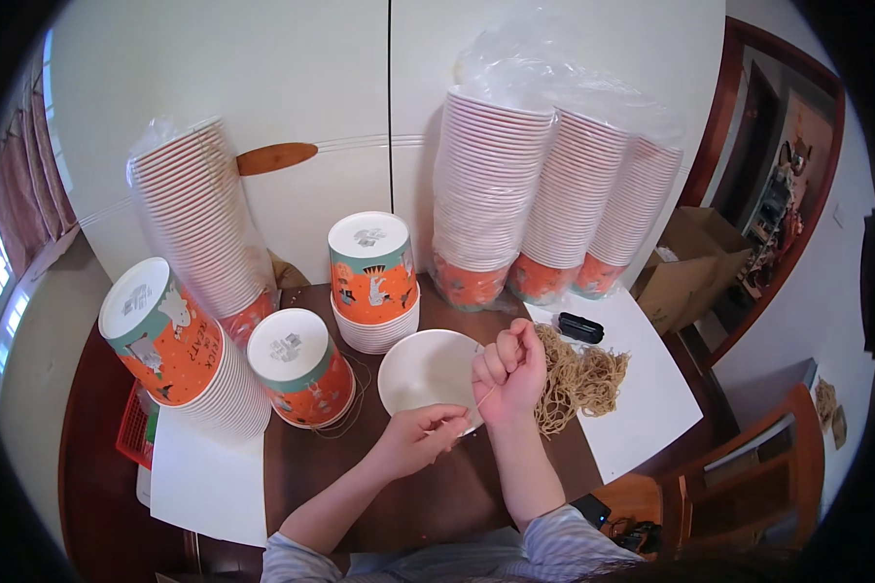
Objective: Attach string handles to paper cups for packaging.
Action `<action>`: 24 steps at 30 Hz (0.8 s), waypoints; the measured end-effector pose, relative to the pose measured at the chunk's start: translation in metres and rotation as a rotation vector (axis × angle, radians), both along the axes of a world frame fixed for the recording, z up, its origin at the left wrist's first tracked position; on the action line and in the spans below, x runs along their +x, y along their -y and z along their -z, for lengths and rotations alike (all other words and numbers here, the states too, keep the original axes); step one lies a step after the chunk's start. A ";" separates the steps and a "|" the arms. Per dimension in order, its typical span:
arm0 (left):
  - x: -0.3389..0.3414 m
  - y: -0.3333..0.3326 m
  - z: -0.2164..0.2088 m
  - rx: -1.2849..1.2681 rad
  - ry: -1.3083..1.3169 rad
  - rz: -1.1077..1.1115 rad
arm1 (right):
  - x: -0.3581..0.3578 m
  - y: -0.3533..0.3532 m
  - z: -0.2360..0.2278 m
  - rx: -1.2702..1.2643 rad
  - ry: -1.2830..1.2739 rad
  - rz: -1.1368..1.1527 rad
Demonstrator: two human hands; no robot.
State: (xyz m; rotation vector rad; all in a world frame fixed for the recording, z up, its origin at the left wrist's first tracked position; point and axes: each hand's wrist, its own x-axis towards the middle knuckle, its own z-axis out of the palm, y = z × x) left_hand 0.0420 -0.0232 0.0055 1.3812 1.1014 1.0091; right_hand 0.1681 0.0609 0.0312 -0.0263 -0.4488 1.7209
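Observation:
A white-lined paper bucket (pixel 420 367) stands mouth up in front of me. At its near right rim, my left hand (pixel 420 439) pinches thumb and fingers around a thin piece of twine (pixel 486 396). The twine runs toward my right hand (pixel 510 369), which is closed in a fist around it, palm side turned up. The bucket's right edge is partly hidden behind my right hand. Just right of that hand lies a loose heap of tan twine pieces (pixel 593 381) on white paper.
Upside-down orange and green buckets (pixel 371 277) stand in stacks, with one bucket (pixel 299 369) at the left encircled by thin cord. Tall bucket stacks in clear plastic (pixel 491 175) line the back. A small black object (pixel 581 327) lies beyond the twine heap. A wooden chair (pixel 749 496) stands right.

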 end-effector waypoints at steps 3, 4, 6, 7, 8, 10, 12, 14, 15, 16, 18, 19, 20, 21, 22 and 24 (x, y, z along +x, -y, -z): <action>0.004 0.000 0.014 0.073 -0.021 0.034 | -0.002 -0.002 0.003 0.039 -0.106 0.018; 0.004 0.000 0.014 0.067 -0.018 0.028 | -0.003 0.000 0.002 0.050 -0.101 0.037; 0.004 -0.003 0.010 0.075 -0.050 0.009 | -0.004 -0.001 0.001 0.055 -0.092 0.057; 0.002 -0.004 0.007 0.069 -0.048 0.006 | -0.004 -0.001 0.001 0.056 -0.061 0.047; -0.003 -0.004 0.003 0.068 -0.073 -0.021 | -0.003 -0.002 0.002 0.058 -0.032 0.037; -0.015 -0.005 -0.007 0.060 -0.101 -0.065 | -0.002 -0.005 0.004 0.043 0.101 0.022; -0.031 -0.006 -0.011 0.128 -0.103 -0.077 | -0.004 -0.002 0.002 0.127 0.301 -0.068; -0.046 -0.008 -0.009 0.217 -0.211 -0.121 | 0.002 0.003 0.001 0.253 0.446 -0.325; -0.050 -0.010 -0.009 0.243 -0.262 -0.149 | 0.006 0.000 0.008 0.242 0.441 -0.470; -0.053 -0.010 -0.014 0.273 -0.296 -0.177 | 0.002 0.001 0.010 0.238 0.441 -0.468; -0.059 -0.009 -0.018 0.284 -0.352 -0.213 | -0.009 0.002 0.013 0.805 1.078 0.125; -0.060 -0.010 -0.018 0.300 -0.405 -0.248 | -0.009 0.001 0.012 0.835 1.242 0.139; -0.061 -0.009 -0.018 0.298 -0.409 -0.252 | -0.012 0.003 0.010 0.836 1.237 0.135; -0.061 -0.008 -0.019 0.323 -0.430 -0.300 | -0.016 0.006 0.009 0.919 1.334 0.199; -0.062 -0.007 -0.019 0.349 -0.450 -0.347 | -0.019 0.008 0.009 1.003 1.429 0.266; -0.062 -0.007 -0.018 0.357 -0.476 -0.357 | -0.021 0.008 0.012 0.993 1.478 0.232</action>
